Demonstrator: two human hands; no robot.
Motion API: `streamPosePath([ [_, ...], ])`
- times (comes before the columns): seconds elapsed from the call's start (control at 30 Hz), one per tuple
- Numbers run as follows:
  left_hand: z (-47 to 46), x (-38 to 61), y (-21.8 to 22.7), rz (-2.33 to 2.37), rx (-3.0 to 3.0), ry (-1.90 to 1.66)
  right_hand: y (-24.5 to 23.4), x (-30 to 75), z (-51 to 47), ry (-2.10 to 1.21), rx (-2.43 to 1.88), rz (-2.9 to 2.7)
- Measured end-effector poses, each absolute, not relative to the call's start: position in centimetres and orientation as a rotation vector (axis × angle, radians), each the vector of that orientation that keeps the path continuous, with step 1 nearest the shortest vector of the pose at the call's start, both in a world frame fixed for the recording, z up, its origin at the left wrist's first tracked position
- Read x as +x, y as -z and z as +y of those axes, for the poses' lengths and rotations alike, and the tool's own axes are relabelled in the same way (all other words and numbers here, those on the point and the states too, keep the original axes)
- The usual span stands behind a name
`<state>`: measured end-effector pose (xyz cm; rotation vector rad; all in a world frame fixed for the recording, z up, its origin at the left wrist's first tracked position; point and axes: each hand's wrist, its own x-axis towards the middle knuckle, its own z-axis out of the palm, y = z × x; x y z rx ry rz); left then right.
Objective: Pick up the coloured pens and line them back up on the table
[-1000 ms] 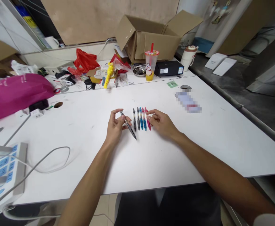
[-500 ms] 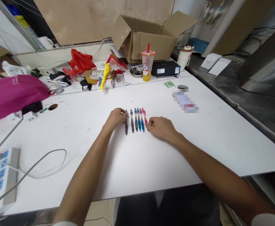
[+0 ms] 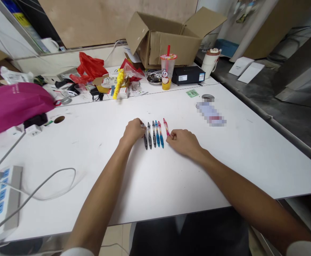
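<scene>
Several click pens lie side by side on the white table (image 3: 134, 185). The fingers of my left hand (image 3: 134, 132) are closed on the upper part of the leftmost black pen (image 3: 145, 143), beside the row. To its right lie two more black pens, a blue pen (image 3: 157, 135) and a pen with a blue grip and a reddish top (image 3: 161, 137). My right hand (image 3: 184, 141) is closed, thumb and finger pinching the lower end of a pink pen (image 3: 166, 125). That pen is tilted and stands a little apart from the row; its tip is hidden by the fingers.
Behind the pens stand a drink cup with a red straw (image 3: 168, 73), a black box (image 3: 189, 75) and an open cardboard box (image 3: 171, 44). A blurred-out item (image 3: 211, 113) lies to the right. A power strip (image 3: 3, 202) with cables is at left, below a magenta bag (image 3: 17, 106).
My left hand has slid the leftmost black pen right, closer to the others. My right hand has drawn the pink pen away from the row, to the right and slightly farther from me.
</scene>
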<state>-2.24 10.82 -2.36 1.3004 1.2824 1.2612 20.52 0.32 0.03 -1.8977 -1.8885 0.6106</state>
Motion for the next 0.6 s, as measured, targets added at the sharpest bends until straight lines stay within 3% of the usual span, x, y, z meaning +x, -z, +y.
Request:
streamPosePath([
  [0.1, 10.5, -2.3, 1.8, 1.390, 1.349, -1.191, -0.4, 20.6, 0.3, -0.676, -1.786, -1.749],
  [0.27, 8.1, -2.2, -1.3, 1.361, 1.414, -1.050, -1.1, 20.5, 0.0, -1.061, -1.392, -1.496],
  [0.4, 4.8, -1.9, -3.7, 0.954, 1.239, -0.956, -1.5, 20.2, -0.1, -1.223, -1.232, -1.472],
  [0.6, 1.3, -1.5, -2.6, 0.850, 1.039, -1.097, -1.1, 20.0, -0.2, -1.784, -1.043, -1.479],
])
